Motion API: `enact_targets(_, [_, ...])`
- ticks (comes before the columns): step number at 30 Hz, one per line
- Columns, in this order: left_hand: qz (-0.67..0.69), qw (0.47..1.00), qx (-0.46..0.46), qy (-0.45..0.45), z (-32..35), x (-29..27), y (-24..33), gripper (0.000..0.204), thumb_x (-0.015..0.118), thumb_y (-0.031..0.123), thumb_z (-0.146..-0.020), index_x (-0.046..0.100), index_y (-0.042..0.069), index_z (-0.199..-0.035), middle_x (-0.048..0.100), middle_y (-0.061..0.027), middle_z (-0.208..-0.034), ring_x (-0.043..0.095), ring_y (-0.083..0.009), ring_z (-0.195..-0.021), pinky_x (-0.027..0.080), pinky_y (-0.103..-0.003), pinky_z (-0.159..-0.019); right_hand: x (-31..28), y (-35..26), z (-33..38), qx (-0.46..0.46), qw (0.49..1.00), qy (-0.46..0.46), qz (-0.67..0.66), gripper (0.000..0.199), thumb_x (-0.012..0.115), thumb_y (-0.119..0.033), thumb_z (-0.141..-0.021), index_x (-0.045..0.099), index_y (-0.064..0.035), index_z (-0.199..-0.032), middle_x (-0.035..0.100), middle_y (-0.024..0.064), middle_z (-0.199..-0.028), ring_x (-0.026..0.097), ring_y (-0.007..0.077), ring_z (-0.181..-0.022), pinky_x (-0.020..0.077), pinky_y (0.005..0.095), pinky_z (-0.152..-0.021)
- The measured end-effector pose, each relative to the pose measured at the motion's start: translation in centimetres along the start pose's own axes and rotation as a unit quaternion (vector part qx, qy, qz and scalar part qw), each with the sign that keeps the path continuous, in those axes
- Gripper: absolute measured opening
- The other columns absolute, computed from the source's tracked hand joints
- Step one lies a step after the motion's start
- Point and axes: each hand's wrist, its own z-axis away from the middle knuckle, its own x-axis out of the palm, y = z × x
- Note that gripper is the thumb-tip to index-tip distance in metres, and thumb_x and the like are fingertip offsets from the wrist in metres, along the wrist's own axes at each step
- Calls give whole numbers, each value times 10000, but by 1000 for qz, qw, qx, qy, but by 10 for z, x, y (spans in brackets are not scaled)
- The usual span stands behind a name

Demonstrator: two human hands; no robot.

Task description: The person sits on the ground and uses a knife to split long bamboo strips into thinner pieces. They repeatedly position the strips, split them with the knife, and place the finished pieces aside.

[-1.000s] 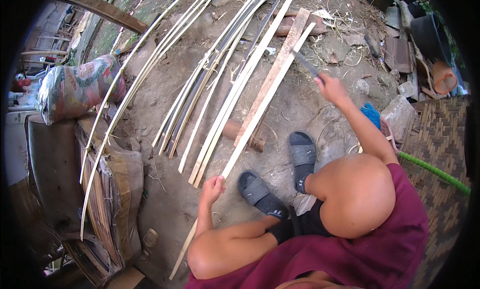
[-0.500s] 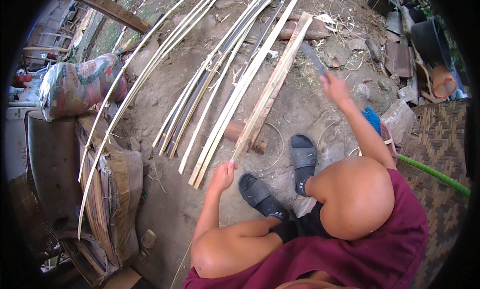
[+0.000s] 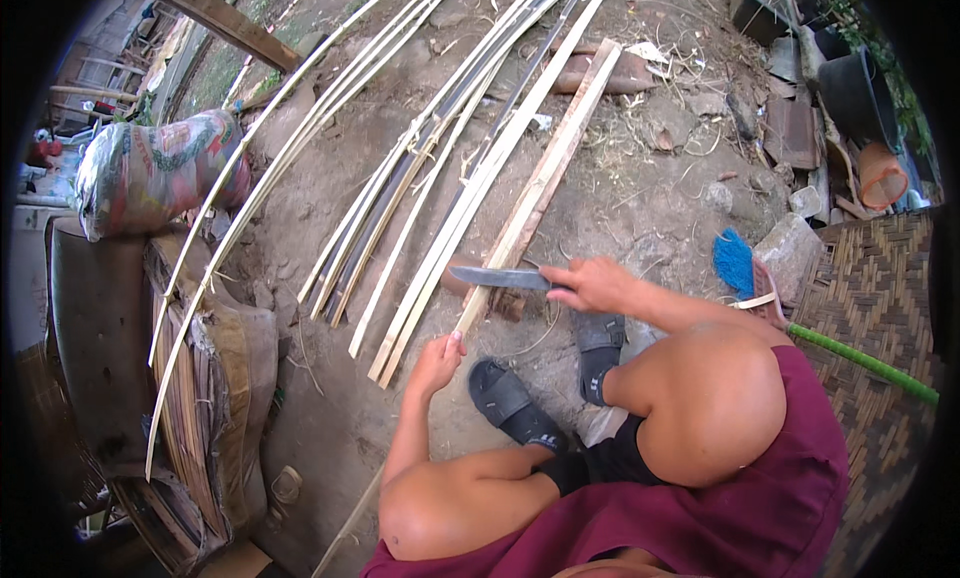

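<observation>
My left hand (image 3: pixel 437 364) is closed around the near end of a pale bamboo strip (image 3: pixel 551 164), its thumb along the top. The strip slants away from me over a rough wooden board (image 3: pixel 527 230), whose near part rests on a short brown log (image 3: pixel 508 306). In my right hand (image 3: pixel 592 284) is a knife (image 3: pixel 498 277), its fingers wrapped round the handle and the index finger stretched forward. The grey blade points left and lies across the strip, a little beyond my left hand. Whether its edge has bitten into the strip cannot be seen.
Left of the board lie long pale strips (image 3: pixel 462 224) and a tied bundle of strips (image 3: pixel 398 168). Further left are a stuffed sack (image 3: pixel 165 168) and a worn padded seat (image 3: pixel 108 338). A woven mat (image 3: pixel 870 278), a green-handled brush (image 3: pixel 860 361) and a black bucket (image 3: pixel 858 96) stand right.
My right hand has brought the knife from the strip's far right side back toward me, across the strip's near part. My left hand keeps its hold, shifted only slightly.
</observation>
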Motion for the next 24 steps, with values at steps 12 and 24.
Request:
enact_targets(12, [-213, 965, 87, 128, -1, 27, 11, 299, 505, 336, -1003, 574, 46, -1034, 658, -266, -789, 635, -496, -733, 488, -579, -646, 11, -44, 21, 57, 986, -116, -105, 498, 544, -450, -980, 555, -139, -1369, 682, 248, -1115, 650, 457, -1026, 527, 494, -919])
enact_targets(24, [-42, 999, -11, 1, 10, 2, 3, 519, 387, 395, -1054, 652, -1, -849, 634, -220, -712, 648, -400, -717, 490, -480, -696, -65, 65, -22, 322, 935, 102, -106, 436, 536, -432, -981, 616, -96, -1248, 701, 246, -913, 680, 436, -906, 536, 515, -800])
